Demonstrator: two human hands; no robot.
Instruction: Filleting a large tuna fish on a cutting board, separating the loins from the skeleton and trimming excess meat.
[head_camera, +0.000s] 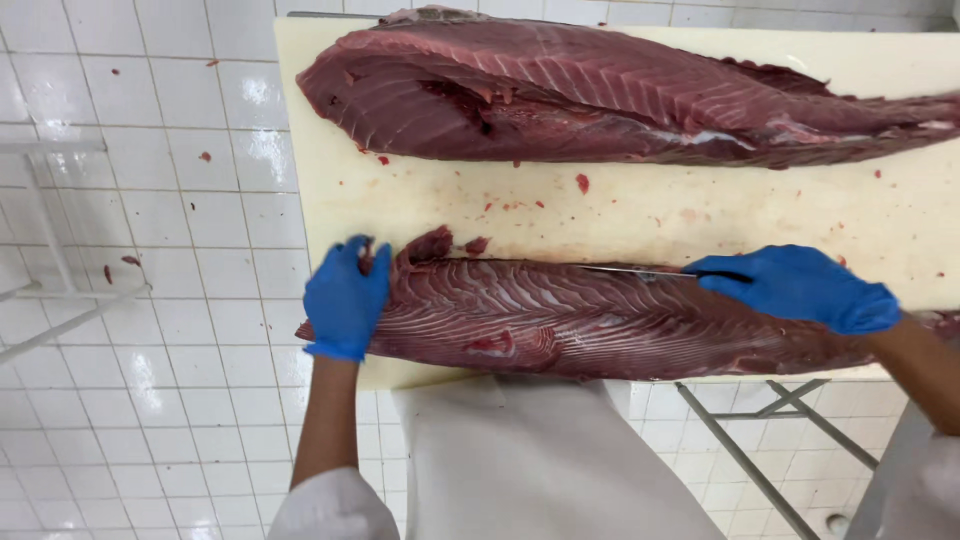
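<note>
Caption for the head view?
Gloved left hand steadies a tuna loin while right hand runs a knife along it.

We see bare white plastic cutting board (640, 215) between both dark red fish loins; far loin (620, 95) blocks beyond.

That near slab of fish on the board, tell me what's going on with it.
A person in blue gloves works the near fish fillet on a pale cutting board. The left hand grips its end, while the right hand holds a knife along its upper edge. A second fillet lies at the far side.
</note>
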